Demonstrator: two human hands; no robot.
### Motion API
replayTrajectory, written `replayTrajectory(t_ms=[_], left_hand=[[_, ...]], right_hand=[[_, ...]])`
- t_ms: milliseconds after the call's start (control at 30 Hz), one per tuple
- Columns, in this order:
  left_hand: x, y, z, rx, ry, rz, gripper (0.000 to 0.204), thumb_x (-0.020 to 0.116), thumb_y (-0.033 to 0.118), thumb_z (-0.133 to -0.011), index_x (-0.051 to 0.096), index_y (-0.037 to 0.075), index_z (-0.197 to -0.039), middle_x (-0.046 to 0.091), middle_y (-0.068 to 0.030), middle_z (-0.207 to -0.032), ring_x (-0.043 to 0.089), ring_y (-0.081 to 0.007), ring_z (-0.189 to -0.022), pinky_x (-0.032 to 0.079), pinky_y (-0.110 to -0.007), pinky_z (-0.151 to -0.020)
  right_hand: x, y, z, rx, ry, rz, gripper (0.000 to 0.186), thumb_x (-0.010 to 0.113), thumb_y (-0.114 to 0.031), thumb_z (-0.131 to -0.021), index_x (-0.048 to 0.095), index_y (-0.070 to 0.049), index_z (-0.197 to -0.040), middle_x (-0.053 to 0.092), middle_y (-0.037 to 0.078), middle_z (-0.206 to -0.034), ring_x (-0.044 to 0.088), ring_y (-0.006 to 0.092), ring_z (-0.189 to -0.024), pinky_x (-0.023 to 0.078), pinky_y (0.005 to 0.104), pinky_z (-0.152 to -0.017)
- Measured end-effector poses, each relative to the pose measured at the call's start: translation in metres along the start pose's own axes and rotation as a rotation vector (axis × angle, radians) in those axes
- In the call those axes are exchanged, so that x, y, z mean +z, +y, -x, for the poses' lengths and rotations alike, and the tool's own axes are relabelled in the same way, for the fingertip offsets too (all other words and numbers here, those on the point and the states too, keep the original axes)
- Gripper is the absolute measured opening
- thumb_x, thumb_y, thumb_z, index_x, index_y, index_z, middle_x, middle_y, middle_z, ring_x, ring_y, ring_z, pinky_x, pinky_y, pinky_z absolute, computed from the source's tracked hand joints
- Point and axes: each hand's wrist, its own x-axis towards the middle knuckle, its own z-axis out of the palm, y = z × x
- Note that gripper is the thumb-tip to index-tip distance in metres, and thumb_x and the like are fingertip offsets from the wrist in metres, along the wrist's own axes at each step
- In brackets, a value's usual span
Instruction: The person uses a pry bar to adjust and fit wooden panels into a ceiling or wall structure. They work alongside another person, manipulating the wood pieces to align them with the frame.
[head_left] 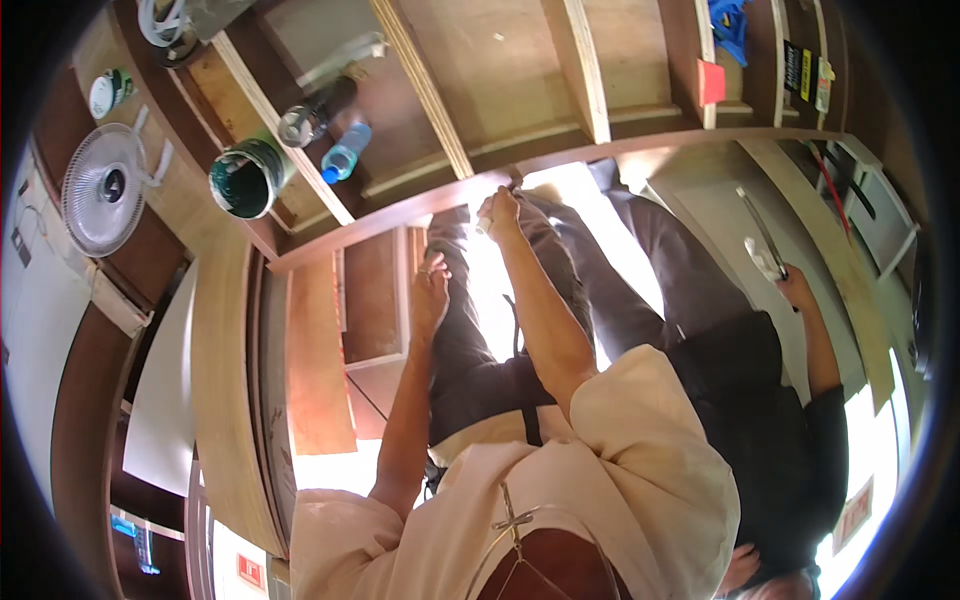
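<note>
My left hand (pixel 432 290) hangs low beside my trouser leg, fingers loosely bent and apart, with nothing clearly in them. My right hand (pixel 500 212) is raised at the front edge of a wooden compartmented frame (pixel 460 160), closed around a small pale object (pixel 484 226) that is too small to name. A co-worker in dark clothes stands at my right; their hand (pixel 795 288) holds a long, thin tool (pixel 760 225) with a crumpled pale item beside it.
The frame holds a green-stained bucket (pixel 240 182), a blue bottle (pixel 345 153), a dark cylinder (pixel 310 120) and blue material (pixel 730 30). A fan (pixel 100 190) is left. Boards (pixel 225 390) lean left; a white-framed item (pixel 875 210) is right.
</note>
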Motion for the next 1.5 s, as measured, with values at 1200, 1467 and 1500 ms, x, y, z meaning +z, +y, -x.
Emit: replayTrajectory(t_ms=[1200,1467,1500], left_hand=[[-0.001,0.005,0.01,-0.033,0.096,0.166,0.033,0.046,0.008,-0.094,0.053,0.0,-0.126,0.061,-0.0173,-0.108,0.065,-0.0202,-0.09,0.051,-0.028,-0.079],[-0.004,-0.001,0.014,-0.042,0.113,0.096,0.032,0.047,0.013,-0.096,0.052,-0.001,-0.124,0.062,-0.0171,-0.108,0.065,-0.0209,-0.091,0.052,-0.029,-0.079],[-0.001,-0.012,0.008,-0.019,0.156,0.206,0.033,0.048,0.016,-0.096,0.052,0.0,-0.125,0.062,-0.0163,-0.108,0.065,-0.0209,-0.091,0.051,-0.029,-0.08]], right_hand=[[0.013,0.046,-0.017,0.325,-0.101,-0.21,0.03,0.048,-0.027,-0.094,0.04,-0.013,-0.068,0.036,0.0,-0.053,0.037,0.0126,-0.045,0.037,0.0271,-0.041],[0.031,0.047,0.011,0.292,0.016,-0.023,0.035,0.049,-0.031,-0.093,0.037,-0.013,-0.066,0.038,0.002,-0.053,0.035,0.014,-0.04,0.034,0.0299,-0.038],[0.017,0.04,0.019,0.295,0.02,0.112,0.037,0.051,-0.034,-0.093,0.037,-0.014,-0.065,0.037,0.001,-0.054,0.035,0.0134,-0.041,0.034,0.0295,-0.039]])
